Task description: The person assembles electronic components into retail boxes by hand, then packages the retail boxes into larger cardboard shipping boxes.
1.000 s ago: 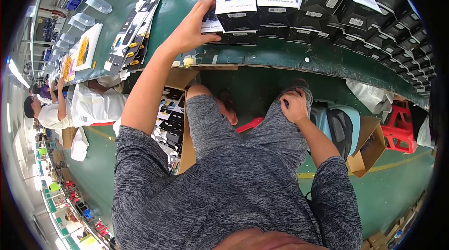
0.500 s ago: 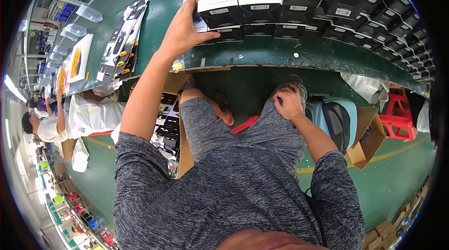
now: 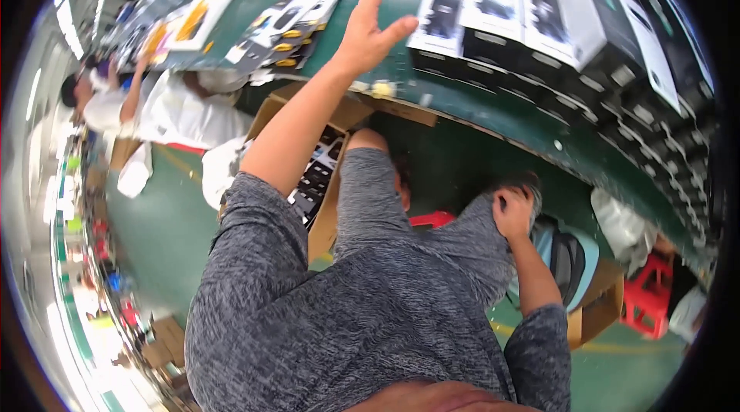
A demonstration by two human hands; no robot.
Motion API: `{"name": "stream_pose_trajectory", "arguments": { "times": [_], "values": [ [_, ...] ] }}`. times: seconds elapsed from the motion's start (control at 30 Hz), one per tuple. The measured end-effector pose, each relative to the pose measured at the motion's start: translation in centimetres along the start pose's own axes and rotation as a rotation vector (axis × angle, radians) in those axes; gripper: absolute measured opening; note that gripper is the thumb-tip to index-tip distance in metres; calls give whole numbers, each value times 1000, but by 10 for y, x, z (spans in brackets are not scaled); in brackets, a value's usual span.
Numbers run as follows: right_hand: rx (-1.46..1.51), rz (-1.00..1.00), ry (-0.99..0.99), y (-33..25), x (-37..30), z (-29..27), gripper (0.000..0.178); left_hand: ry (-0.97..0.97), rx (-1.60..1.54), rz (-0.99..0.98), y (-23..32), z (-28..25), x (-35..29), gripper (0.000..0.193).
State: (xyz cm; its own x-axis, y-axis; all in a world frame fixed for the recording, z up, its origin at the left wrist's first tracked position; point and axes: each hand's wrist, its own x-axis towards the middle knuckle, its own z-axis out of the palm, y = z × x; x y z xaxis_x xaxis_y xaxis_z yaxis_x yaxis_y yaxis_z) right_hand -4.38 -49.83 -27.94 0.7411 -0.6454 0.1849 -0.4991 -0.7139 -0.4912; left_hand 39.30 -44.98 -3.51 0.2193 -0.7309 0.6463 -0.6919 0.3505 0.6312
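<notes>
My left hand [image 3: 371,36] is raised over the green workbench [image 3: 389,84], thumb and fingers apart in a C shape with nothing between them. Its thumb tip comes close to the leftmost box [image 3: 442,15] in a row of black-and-white retail boxes; from this view I cannot tell whether they touch. Beside that box stand more of the same kind, such as a white-topped box [image 3: 493,3]. Lower down, my right hand [image 3: 515,211] rests on my right knee, fingers loosely bent and spread, holding nothing.
Flat printed cartons [image 3: 297,19] lie fanned on the bench to the left. Below is an open cardboard box [image 3: 327,235] holding dark packages. A red stool [image 3: 647,296] and a blue chair [image 3: 582,265] are at right. A co-worker in white [image 3: 185,111] sits at left.
My left hand has come off the leftmost box and is now beside it, its fingers more curved. The whole view has turned, shifting the bench and boxes rightward. My right hand stays on my knee.
</notes>
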Motion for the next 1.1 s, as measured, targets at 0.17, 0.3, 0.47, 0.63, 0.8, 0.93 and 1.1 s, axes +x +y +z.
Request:
{"name": "stream_pose_trajectory", "arguments": {
  "times": [0.17,0.3,0.47,0.63,0.8,0.93,1.1],
  "values": [
    [-3,-16,3,-4,4,-5,4,61,854,-284,-68,-141,-33,77],
    [-14,2,-4,-6,4,-3,6,-9,1075,-827,-119,-230,-49,113],
    [7,2,-26,-9,3,4,6,-187,1049,-1210,-147,-272,-69,136],
    [-29,17,-46,-11,1,-4,7,-365,1082,-1292,-121,-261,-50,129],
    [-54,33,-29,-9,3,-6,7,-118,1259,-1034,-81,-235,-33,104],
    [-64,34,-41,-10,3,-2,8,42,1130,-860,-73,-264,-33,88],
    [-50,47,-46,-15,2,1,7,197,1004,-460,-25,-299,-39,63]
  ]
}}
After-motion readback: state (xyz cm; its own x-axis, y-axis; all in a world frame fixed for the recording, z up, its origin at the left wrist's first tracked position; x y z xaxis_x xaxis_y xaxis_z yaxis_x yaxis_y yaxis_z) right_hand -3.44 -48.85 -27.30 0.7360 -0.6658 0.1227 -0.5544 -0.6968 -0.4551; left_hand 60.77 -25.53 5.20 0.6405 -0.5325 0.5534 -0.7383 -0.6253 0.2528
